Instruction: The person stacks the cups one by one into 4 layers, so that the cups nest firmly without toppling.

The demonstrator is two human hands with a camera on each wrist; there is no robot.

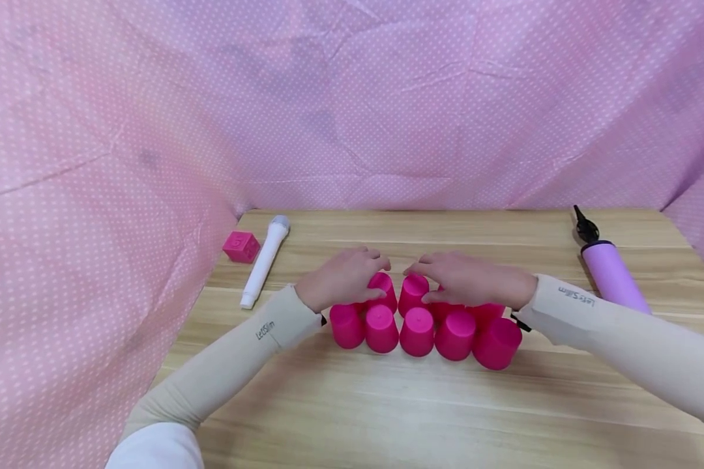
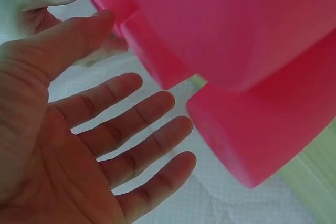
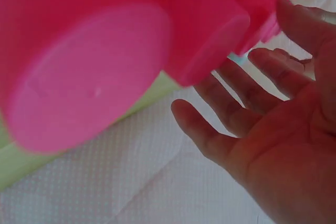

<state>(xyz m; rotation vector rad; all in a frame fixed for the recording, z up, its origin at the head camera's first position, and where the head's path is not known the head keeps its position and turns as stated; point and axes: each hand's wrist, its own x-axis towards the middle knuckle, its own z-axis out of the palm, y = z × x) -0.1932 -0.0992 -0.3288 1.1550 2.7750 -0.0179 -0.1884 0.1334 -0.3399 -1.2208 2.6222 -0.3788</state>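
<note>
Several pink cups (image 1: 418,333) stand upside down in two rows on the wooden table, partly hidden by my hands. My left hand (image 1: 347,276) is over the back row at its left, with fingers extended. In the left wrist view its spread fingers (image 2: 131,140) lie beside a pink cup (image 2: 252,135). Over the right part of the back row is my right hand (image 1: 469,279), its fingers loosely extended. The right wrist view shows those fingers (image 3: 220,108) near the cups (image 3: 94,77), not wrapped round any. Whether the fingertips touch the cups is hard to tell.
A pink cube (image 1: 241,247) and a white microphone (image 1: 265,262) lie at the table's left. At the right lies a purple hand pump (image 1: 615,276) with a black nozzle. Pink dotted cloth (image 1: 352,117) hangs behind and beside the wooden table (image 1: 387,417).
</note>
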